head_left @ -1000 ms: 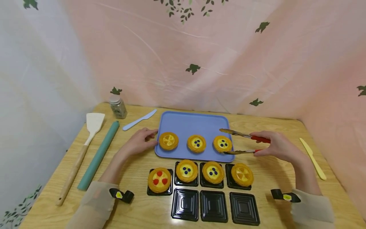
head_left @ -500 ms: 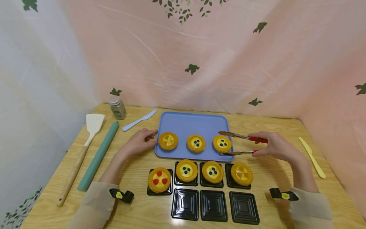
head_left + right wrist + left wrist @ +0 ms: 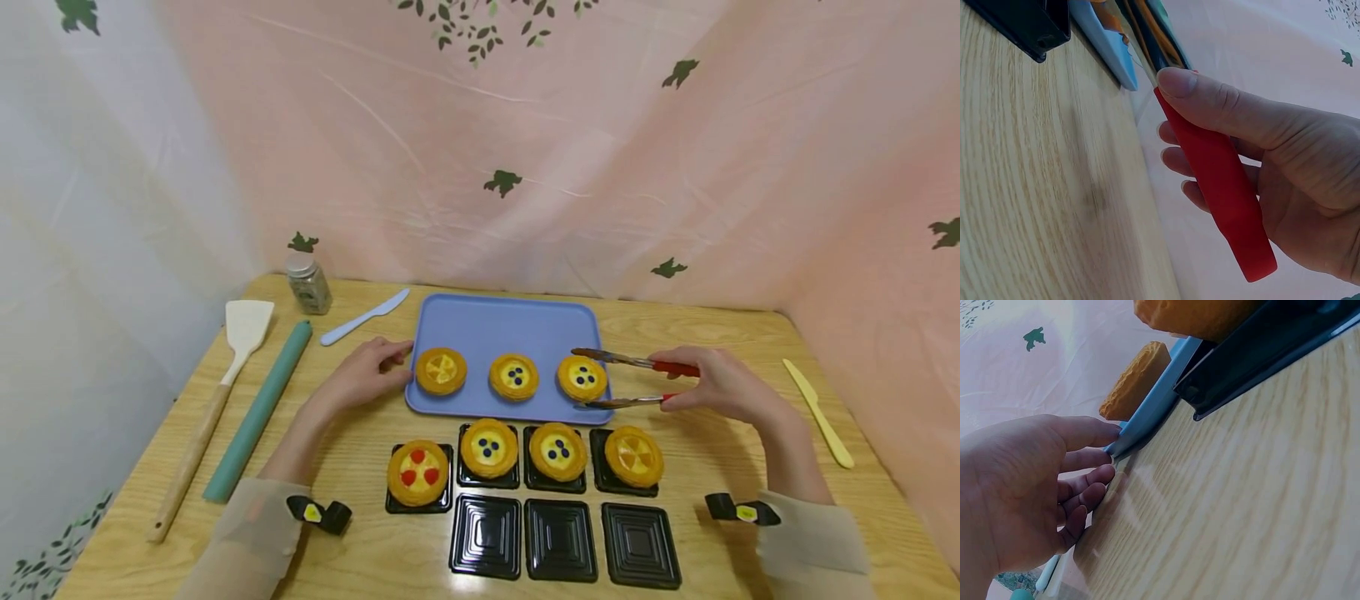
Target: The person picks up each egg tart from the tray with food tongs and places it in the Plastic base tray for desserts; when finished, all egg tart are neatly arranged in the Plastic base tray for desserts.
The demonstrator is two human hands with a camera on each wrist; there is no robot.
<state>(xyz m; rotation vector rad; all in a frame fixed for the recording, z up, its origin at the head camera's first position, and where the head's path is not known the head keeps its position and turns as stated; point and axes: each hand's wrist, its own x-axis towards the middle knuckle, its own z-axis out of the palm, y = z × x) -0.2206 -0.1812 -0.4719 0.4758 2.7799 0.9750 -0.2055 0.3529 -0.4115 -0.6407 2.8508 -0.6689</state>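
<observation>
In the head view my right hand (image 3: 716, 382) holds red-handled tongs (image 3: 1213, 169), the thumb on one grip and the fingers on the other side. The tongs' arms are spread, one on the far side and one on the near side of the blueberry tart (image 3: 581, 377) at the tray's right end. That tart sits on the blue tray (image 3: 504, 321), beside another blueberry tart (image 3: 513, 377) and an orange-topped tart (image 3: 441, 371). My left hand (image 3: 367, 372) touches the tray's left edge with its fingertips; its other fingers hang loosely bent in the left wrist view.
In front of the tray, black square holders bear a red-topped tart (image 3: 418, 472), blueberry tarts (image 3: 489, 448) and an orange-topped one (image 3: 633, 457). Bare holders (image 3: 561, 540) lie nearer. A spatula (image 3: 217, 408), teal roll (image 3: 258, 412), jar (image 3: 308, 285) and blue knife (image 3: 365, 317) lie left, a yellow knife (image 3: 819, 412) right.
The tongs' arms have shifted slightly toward me and left around the right-hand blueberry tart, and look a little closer together. My left hand stays at the tray's edge.
</observation>
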